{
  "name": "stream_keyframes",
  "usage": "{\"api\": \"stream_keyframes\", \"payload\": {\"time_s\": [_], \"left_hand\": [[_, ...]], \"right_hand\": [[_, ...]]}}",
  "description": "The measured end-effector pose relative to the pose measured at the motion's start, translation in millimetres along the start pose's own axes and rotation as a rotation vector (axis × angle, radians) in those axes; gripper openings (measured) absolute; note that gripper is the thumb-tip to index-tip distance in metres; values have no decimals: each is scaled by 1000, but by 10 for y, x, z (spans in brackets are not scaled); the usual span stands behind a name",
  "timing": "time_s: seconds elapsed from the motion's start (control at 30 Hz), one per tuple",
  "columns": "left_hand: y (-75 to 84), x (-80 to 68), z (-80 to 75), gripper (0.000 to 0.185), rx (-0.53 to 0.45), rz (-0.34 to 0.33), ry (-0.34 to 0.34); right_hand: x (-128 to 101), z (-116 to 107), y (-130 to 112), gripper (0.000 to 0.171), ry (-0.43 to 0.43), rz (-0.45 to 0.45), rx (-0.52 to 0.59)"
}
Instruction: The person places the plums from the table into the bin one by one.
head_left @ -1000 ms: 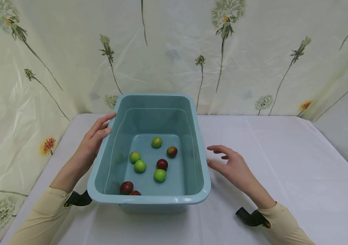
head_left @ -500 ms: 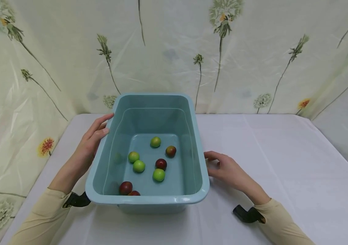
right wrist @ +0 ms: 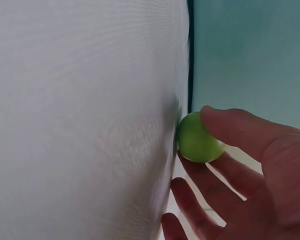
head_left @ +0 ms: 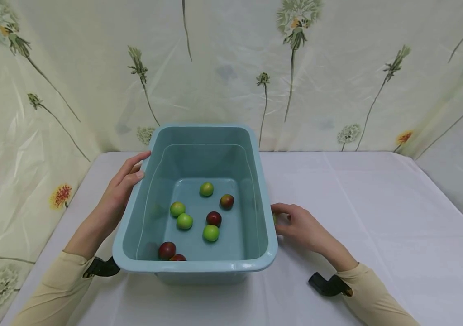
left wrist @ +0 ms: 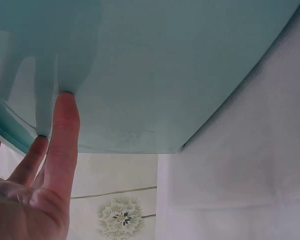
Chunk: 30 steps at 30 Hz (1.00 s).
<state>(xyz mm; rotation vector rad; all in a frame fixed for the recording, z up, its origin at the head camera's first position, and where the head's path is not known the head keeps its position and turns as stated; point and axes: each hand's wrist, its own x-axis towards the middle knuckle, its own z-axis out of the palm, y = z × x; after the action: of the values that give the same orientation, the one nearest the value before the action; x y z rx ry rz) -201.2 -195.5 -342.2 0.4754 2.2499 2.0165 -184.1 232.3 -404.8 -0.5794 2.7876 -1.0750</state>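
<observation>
Pinching green fruit (right wrist: 197,142) now, right hand (head_left: 302,226) lowered beside tub (head_left: 265,217) | left hand (head_left: 119,192) unchanged, flat on wall

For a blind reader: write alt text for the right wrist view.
A right hand touches a small green fruit with its thumb and fingers; the fruit lies on a white tablecloth, next to the outer wall of a teal plastic tub.
</observation>
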Motion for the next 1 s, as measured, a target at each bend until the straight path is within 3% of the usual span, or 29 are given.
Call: {"api": "stream_keyframes", "payload": {"time_s": [0.37,1.0], "left_hand": [[-23,-11,-2,48,-11,-2,-10],[-14,-9,-8,48,14,-4,3]], "right_hand": [[-31,-67,20,37,24,28,75],[-51,-196,-51,40,141,52,52]]}}
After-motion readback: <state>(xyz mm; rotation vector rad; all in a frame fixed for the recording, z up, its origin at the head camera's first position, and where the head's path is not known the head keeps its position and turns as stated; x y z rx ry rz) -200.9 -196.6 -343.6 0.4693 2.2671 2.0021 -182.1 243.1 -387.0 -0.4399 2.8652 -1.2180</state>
